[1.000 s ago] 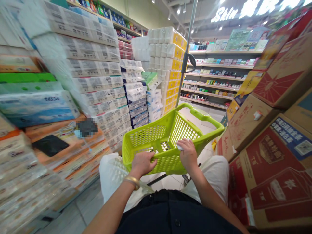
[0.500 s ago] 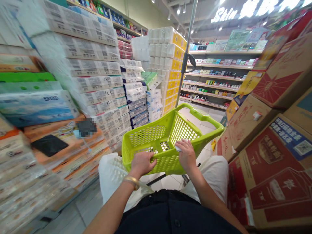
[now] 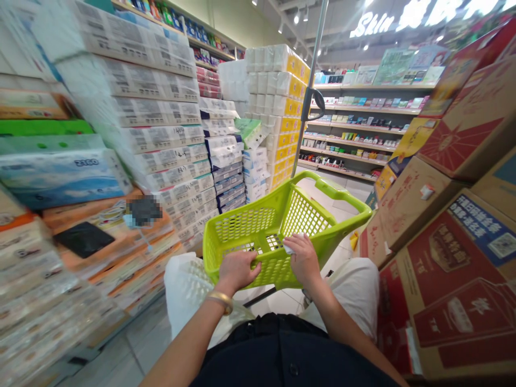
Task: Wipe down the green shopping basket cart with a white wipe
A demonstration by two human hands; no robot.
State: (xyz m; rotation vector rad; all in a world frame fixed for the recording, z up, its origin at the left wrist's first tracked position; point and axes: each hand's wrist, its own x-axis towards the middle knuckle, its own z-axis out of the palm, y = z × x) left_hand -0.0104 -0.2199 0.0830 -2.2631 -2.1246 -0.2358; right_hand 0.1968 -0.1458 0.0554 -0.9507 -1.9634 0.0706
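Head view looked down on a lime-green plastic mesh shopping basket [image 3: 237,228], held in front of the person's body in a narrow shop aisle. The left hand [image 3: 237,271], a gold bangle [image 3: 220,302] on its wrist, was closed around the basket's near rim. The right hand [image 3: 304,260] curled over the rim further along, and a small white item [image 3: 288,248], too small to identify, showed under its fingers. Tall stacks of plastic-wrapped toilet-paper packs [image 3: 161,107] rose just beside the basket on the left. Red-printed cardboard cartons [image 3: 455,290] stood on the right, and long shelves of boxed goods [image 3: 363,129] lay ahead.
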